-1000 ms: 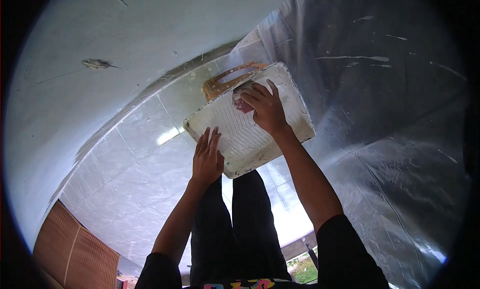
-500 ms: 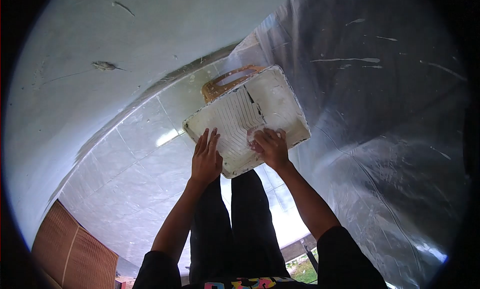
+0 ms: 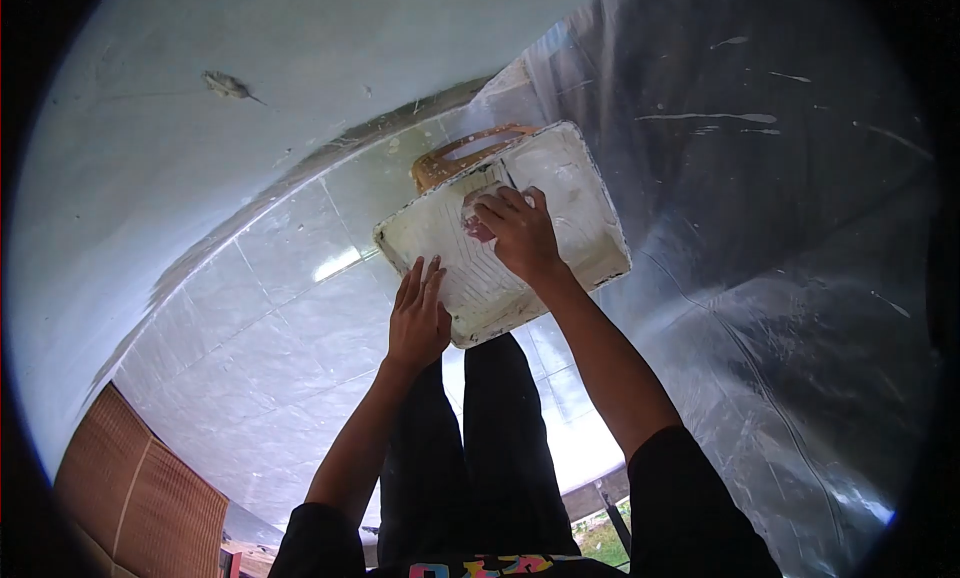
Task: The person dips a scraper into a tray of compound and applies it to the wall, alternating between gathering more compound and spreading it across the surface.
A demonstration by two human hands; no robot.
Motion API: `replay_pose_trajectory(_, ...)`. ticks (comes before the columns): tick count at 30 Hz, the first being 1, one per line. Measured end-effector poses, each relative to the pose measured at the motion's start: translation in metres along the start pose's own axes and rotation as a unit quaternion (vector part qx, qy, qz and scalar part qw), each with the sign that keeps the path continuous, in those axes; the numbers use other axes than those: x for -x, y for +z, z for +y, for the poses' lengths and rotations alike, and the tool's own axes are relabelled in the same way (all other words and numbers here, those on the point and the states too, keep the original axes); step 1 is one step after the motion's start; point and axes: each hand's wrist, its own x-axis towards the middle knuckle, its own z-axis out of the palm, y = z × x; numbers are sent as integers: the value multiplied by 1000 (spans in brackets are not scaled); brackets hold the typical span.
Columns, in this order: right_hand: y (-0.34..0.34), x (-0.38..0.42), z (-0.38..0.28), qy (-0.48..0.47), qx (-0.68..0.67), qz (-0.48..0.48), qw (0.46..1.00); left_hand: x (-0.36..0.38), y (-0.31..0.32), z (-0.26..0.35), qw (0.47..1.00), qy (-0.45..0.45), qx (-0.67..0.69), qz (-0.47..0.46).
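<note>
A white paint tray (image 3: 585,213) with a ribbed slope and dark-stained edges lies tilted on top of an orange-brown plastic stool or chair (image 3: 430,170), of which one curved edge shows. My right hand (image 3: 520,233) is closed round a pinkish, whitish-smeared wad (image 3: 478,218), pressed on the upper part of the ribs. On the tray's near left edge rests my left hand (image 3: 418,313), its fingers spread and nothing in it.
A pale wall (image 3: 250,168) with smears curves along the left. Grey tiled floor (image 3: 260,328) lies below it. Dark plastic sheeting (image 3: 760,208) with white paint splashes hangs or lies at the right. A brown ribbed panel (image 3: 150,488) stands at the lower left.
My right hand has moved up and slightly left over the ribs with the wad. My left hand stays at the tray's left edge. The view has shifted slightly.
</note>
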Motion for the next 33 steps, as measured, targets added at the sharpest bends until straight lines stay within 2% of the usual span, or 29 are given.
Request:
replay_pose_trajectory(4,7,64,-14,31,-5,-25,999,1,-7,-4,1000,-15,2,-11)
replay_pose_trajectory(8,-18,134,-21,50,-12,-69,996,-3,-15,-10,1000,-23,-14,-1)
replay_pose_trajectory(9,-26,135,-21,72,-17,-99,992,-3,-16,-10,1000,-23,-15,3)
replay_pose_trajectory(12,-34,114,-9,114,-48,-89,988,-5,-14,-9,1000,-24,-11,9)
replay_pose_trajectory(14,-37,69,0,70,-36,-12,997,-3,-8,-7,1000,-27,-7,6)
replay_pose_trajectory(15,-41,44,6,64,-38,-25,997,-2,-5,-5,1000,-24,-9,3)
replay_pose_trajectory(18,-27,1,29,28,-4,24,999,1,2,0,1000,-22,-8,-2)
replay_pose_trajectory(22,-14,33,31,40,-15,25,999,3,2,4,1000,-22,3,0)
replay_pose_trajectory(28,-35,125,9,62,-24,-62,996,2,5,1,999,-37,-10,-13)
replay_pose_trajectory(33,-47,108,13,45,-54,-111,991,-3,0,6,999,-33,-6,3)
